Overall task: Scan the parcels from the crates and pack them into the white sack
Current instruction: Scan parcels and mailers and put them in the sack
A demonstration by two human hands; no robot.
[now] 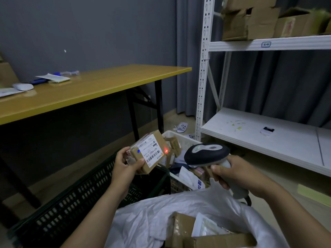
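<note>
- A grey wall [89,33] and grey curtain close off the back of the room. A yellow-topped table [100,86] stands on the left, and a white metal rack [268,133] on the right.
- The left hand [125,165] holds a small cardboard parcel [157,140] up over the far corner of a dark slatted crate [80,197].
- Its fingers [123,153] curl round the parcel's taped left end. The thumb lies along the lower edge, just under the white shipping label [152,153], which faces up and is left uncovered.
- The right hand [240,174] is wrapped tightly round the grey handle of a barcode scanner [207,154]. The scanner's dark head points left at the parcel, near it but not touching.
- A red laser dot [166,150] sits on bare cardboard just beside the label's right edge.
- Behind and between the two hands is a white crate [186,140] heaped with more small boxes and soft mailers.
- The white sack [152,217] lies open at the bottom, below both forearms, with cardboard parcels [184,226] already inside it.
- A white mouse [23,86] and some papers lie on the table, well apart from the hands.
- Torn cardboard boxes [250,20] sit on the rack's upper shelf, and a small black-and-white device [267,130] rests on the lower one.
- Paper slips [181,127] lie on the floor by the rack's post.
</note>
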